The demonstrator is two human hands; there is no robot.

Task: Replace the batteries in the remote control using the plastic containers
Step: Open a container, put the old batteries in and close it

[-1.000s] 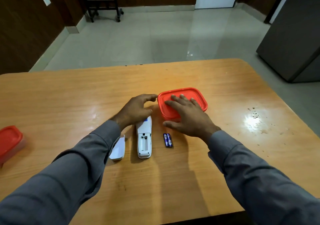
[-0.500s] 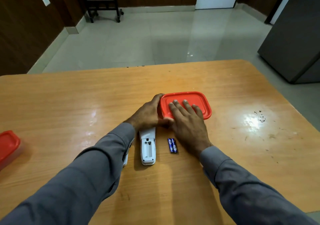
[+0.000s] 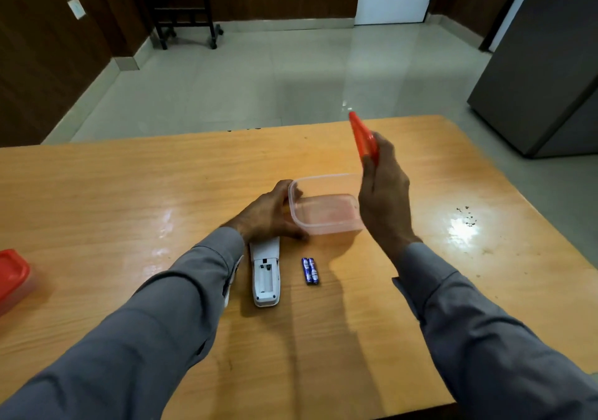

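A clear plastic container sits uncovered at the table's middle; its inside looks empty. My left hand grips its left wall. My right hand holds the red lid up on edge above the container's right side. A white remote lies face down toward me from the left hand, its battery bay uncovered and empty. Two blue batteries lie side by side to its right. The white battery cover peeks out from under my left sleeve.
A second container with a red lid stands at the table's left edge. The wooden table ends just beyond the containers. Dark crumbs speckle the right side. A grey cabinet stands on the floor at the right.
My right hand has pulled the red lid off the container and raised it on edge. My left hand has stayed on the container's left wall.
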